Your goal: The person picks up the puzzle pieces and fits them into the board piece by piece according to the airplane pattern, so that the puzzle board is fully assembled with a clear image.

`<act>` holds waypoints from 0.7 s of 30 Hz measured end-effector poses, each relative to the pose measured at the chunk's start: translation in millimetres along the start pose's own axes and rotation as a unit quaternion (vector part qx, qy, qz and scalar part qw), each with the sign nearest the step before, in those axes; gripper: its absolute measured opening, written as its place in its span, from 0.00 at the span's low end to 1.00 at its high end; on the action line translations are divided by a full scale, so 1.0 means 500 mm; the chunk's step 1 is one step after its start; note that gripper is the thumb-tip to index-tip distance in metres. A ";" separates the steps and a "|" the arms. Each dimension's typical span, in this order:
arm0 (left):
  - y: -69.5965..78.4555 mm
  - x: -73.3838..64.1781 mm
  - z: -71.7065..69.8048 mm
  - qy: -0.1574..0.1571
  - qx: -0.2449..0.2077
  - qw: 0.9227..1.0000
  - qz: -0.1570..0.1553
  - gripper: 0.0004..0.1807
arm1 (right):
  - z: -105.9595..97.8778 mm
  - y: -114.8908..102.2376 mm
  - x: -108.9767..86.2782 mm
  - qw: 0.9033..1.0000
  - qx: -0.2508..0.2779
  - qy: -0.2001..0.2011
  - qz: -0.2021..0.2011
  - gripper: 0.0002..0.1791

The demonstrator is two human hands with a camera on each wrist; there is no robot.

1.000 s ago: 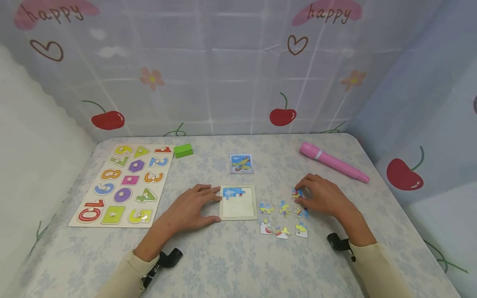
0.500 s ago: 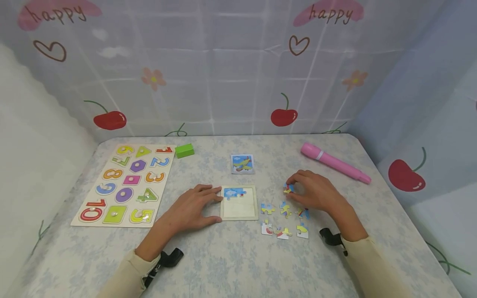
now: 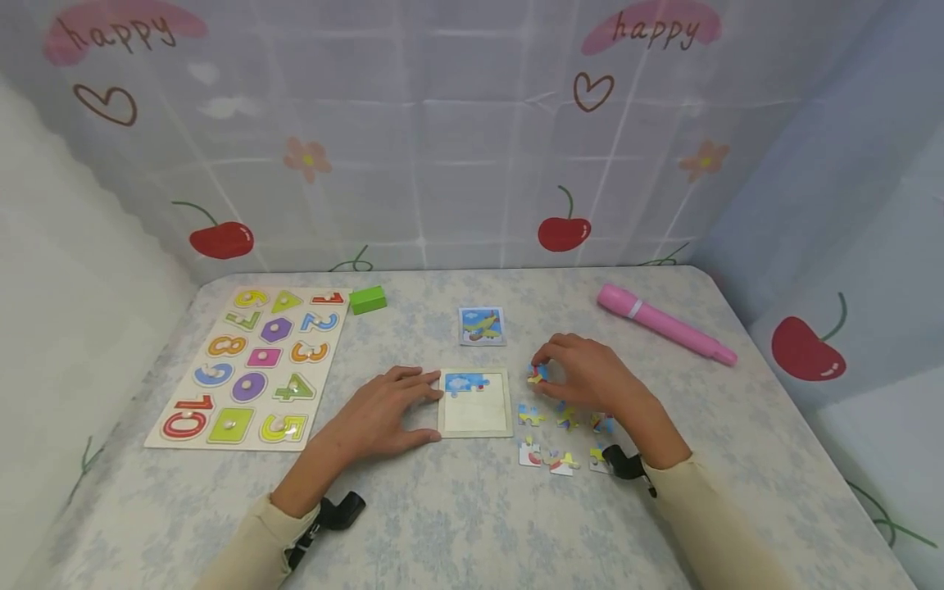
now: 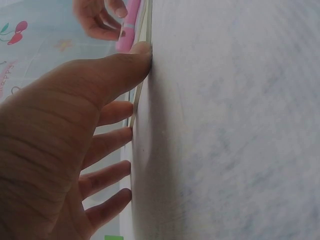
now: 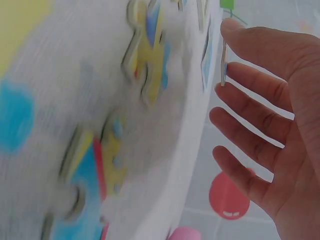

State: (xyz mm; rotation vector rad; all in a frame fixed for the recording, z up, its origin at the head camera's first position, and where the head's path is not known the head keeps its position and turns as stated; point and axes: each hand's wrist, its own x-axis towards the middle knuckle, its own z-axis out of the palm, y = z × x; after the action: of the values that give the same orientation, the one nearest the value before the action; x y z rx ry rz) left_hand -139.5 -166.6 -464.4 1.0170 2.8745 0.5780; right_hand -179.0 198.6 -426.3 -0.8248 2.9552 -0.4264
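Observation:
My right hand pinches a jigsaw piece of blue, red and yellow between thumb and fingertips, just right of a small square puzzle tray. Edge-on, that piece shows thin in the right wrist view. Joined blue sky pieces lie along the tray's top left. Thumb and fingers of my left hand touch the tray's left edge, fairly straight and spread. Loose jigsaw pieces lie right of the tray, among them a yellow one and a white-and-red one; my right wrist partly covers another.
Behind the tray lies a picture card of a yellow airplane. A number-and-shape board is at the left, with a green block by its corner. At the back right lies a pink pen-shaped tube.
My right hand has carried the pinched jigsaw piece leftward, from above the loose pieces to near the tray's right edge. My left hand stays at the tray's left edge.

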 end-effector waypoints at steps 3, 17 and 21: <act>0.000 0.000 0.002 0.000 -0.002 1.000 0.002 0.33 | 0.009 -0.012 0.012 1.000 0.001 -0.006 -0.014 0.18; -0.005 0.002 0.002 -0.002 0.004 1.000 0.003 0.33 | 0.033 -0.062 0.060 0.998 -0.022 -0.029 -0.052 0.19; -0.006 0.002 0.002 -0.002 0.005 1.000 -0.001 0.33 | 0.037 -0.072 0.072 0.997 -0.030 -0.038 -0.055 0.19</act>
State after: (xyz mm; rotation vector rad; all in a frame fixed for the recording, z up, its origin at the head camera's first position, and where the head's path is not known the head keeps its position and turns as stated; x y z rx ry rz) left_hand -142.0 -167.8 -466.6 1.0155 2.8777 0.5624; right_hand -189.8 145.9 -432.9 -0.9905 2.8759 -0.3041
